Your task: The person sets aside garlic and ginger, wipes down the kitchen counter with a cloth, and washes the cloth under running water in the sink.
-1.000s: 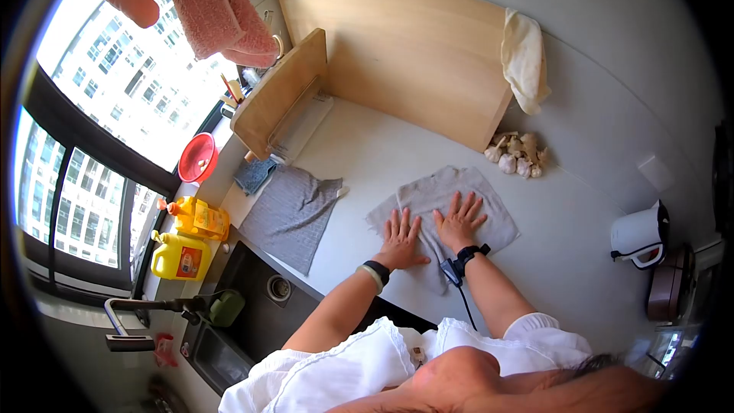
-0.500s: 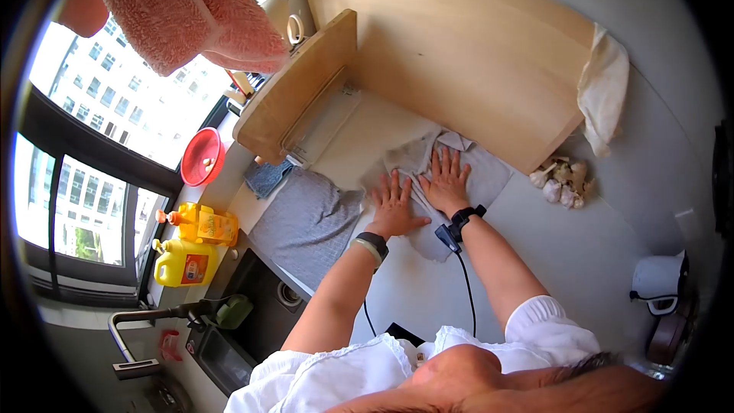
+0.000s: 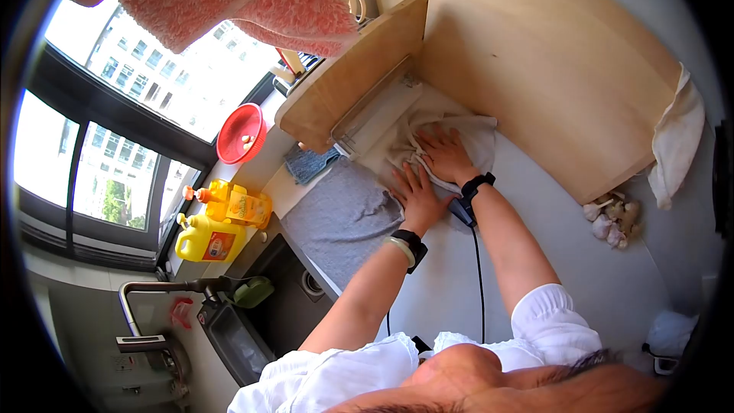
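Note:
A crumpled light grey-beige cloth (image 3: 480, 131) lies on the pale counter, near the foot of the wooden boards. My left hand (image 3: 419, 199) rests palm down on its near left part with the fingers spread. Just beyond and to the right, my right hand (image 3: 446, 154) presses flat on the cloth, fingers apart. Folds bunch up around the fingertips of both. A larger grey cloth (image 3: 336, 218) lies flat to the left, close to my left hand. The small blue cloth (image 3: 310, 162) sits behind it.
Wooden boards (image 3: 535, 69) stand at the back, with a clear rack (image 3: 375, 111) before them. Garlic (image 3: 613, 219) lies right. A sink (image 3: 294, 283), yellow bottles (image 3: 210, 239) and a red basket (image 3: 241, 134) are left. A pink towel (image 3: 229, 0) hangs above.
Both hands have moved farther across the counter toward the boards, and the cloth under them is now more bunched and shifted away from me. The view has turned left.

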Available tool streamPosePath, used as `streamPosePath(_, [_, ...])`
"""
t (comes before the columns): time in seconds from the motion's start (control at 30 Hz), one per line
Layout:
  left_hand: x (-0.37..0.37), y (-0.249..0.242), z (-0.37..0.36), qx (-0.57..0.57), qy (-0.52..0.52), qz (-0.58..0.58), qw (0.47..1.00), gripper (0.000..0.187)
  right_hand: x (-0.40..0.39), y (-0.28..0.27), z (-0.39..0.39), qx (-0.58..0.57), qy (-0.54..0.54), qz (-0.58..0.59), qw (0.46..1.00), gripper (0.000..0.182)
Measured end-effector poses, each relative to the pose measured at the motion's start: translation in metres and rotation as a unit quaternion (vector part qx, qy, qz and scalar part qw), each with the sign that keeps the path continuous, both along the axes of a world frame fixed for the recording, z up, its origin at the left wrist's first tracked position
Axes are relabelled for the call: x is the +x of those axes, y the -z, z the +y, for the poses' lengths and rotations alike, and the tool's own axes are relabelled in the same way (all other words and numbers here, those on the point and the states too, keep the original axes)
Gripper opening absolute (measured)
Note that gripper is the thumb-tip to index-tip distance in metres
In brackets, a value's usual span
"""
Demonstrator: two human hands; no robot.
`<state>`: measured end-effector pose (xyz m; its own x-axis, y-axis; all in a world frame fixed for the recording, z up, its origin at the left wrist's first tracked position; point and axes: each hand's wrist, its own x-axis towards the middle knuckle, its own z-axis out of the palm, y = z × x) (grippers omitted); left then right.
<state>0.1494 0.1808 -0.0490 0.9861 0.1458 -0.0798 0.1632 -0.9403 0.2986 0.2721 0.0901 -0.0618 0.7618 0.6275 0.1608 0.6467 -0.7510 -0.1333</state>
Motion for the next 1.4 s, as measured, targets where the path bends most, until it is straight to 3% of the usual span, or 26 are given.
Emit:
streamPosePath(0.13, [-0.023,0.005,0.018,0.024,0.088,-0.019,0.996,0.117,-0.004,-0.008,0.009,0.02,-0.102,0.01,0.995,0.049])
streamPosePath(0.23, [-0.045,0.003,0.025,0.013,0.145,-0.061,0.987,0.117,-0.018,-0.018,0.004,-0.049,-0.158,0.027,0.986,0.05])
streamPosePath(0.43, [-0.097,-0.005,0.029,0.005,0.268,-0.031,0.963,0.113,-0.075,-0.01,-0.035,-0.031,-0.138,0.006,0.99,0.057])
streamPosePath(0.63, [-0.165,-0.023,0.006,-0.01,0.348,0.025,0.937,0.109,-0.186,-0.023,-0.112,-0.062,0.097,0.062,0.991,0.067])
streamPosePath(0.9, [-0.272,-0.018,-0.016,-0.06,0.434,-0.024,0.899,0.107,-0.39,-0.013,-0.157,-0.088,0.341,0.028,0.935,0.071])
streamPosePath(1.1, [-0.321,-0.026,0.012,-0.046,0.418,0.024,0.907,0.109,-0.46,-0.008,-0.107,-0.091,0.39,0.084,0.912,0.074])
streamPosePath(1.27, [-0.322,-0.001,0.037,-0.116,0.274,0.014,0.955,0.103,-0.426,-0.016,-0.078,-0.063,0.365,0.113,0.922,0.078])
streamPosePath(1.4, [-0.308,-0.006,0.043,-0.069,0.169,0.004,0.983,0.107,-0.367,-0.017,-0.058,-0.065,0.322,0.105,0.939,0.08])
